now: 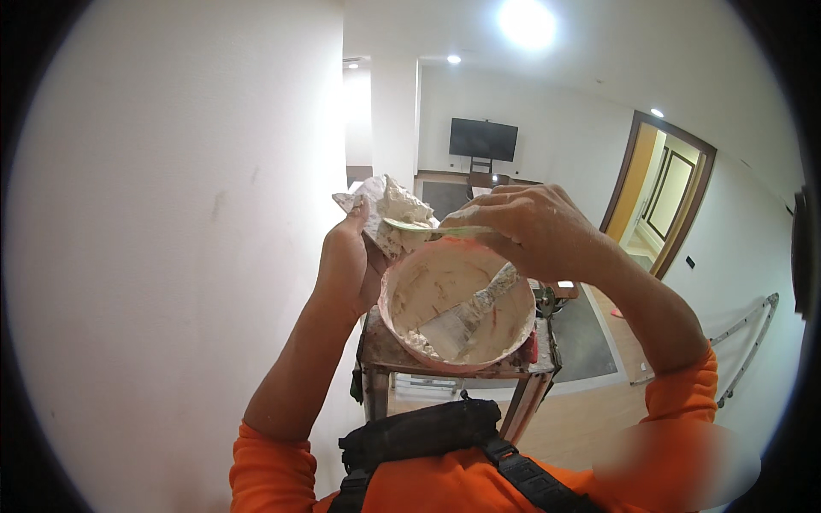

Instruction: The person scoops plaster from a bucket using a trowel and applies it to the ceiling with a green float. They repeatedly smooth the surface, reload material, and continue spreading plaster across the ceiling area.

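My left hand holds up a flat plaster board loaded with a lump of white putty. My right hand grips a thin putty knife whose blade reaches toward the putty on the board. Just below both hands sits a pink bowl smeared with white putty. A second wide scraper lies inside it, blade down. The bowl rests on the top of a paint-stained ladder.
A white wall stands close on the left. Beyond is a room with a dark wall screen, a wood-framed doorway at right, and a metal ladder leaning on the right wall. Wooden floor shows below.
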Available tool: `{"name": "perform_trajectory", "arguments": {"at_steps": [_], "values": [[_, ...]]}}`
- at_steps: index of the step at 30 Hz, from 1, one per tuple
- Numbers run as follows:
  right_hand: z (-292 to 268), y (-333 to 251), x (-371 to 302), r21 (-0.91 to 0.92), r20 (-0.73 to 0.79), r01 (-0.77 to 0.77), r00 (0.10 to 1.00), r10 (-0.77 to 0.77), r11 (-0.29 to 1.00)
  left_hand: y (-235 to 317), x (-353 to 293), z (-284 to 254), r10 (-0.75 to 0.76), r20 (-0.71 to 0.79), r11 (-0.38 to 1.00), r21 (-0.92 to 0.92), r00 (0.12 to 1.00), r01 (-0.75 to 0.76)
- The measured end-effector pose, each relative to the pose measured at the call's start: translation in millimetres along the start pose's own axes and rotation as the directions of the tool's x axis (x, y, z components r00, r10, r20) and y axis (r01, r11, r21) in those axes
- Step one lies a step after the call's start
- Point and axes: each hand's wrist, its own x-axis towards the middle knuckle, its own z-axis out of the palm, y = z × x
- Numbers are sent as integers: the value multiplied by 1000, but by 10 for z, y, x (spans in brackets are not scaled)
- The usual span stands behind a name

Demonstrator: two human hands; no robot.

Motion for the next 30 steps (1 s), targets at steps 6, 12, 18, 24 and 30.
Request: {"name": "perform_trajectory", "arguments": {"at_steps": [6,12,18,24,30], "values": [[-143,349,-105,244,219,-174,968,121,954,-77,189,-224,-11,-35,1000,-1,999,11],[-306,627,-11,819,-115,-71,952,284,569,-2,-88,-369,221,-64,971,-75,973,-225],[-112,776,267,837,-531,320,673,515,445,-285,-499,-795,451,-172,877,-96,876,-471],[7,418,1090,525,-805,317,485,340,790,-567,-859,-1103,512,-377,824,-40,772,-566],[-490,-86,2169,226,-960,301,229,159,926,-523,-1261,-1099,455,-392,887,118,800,-446]]}}
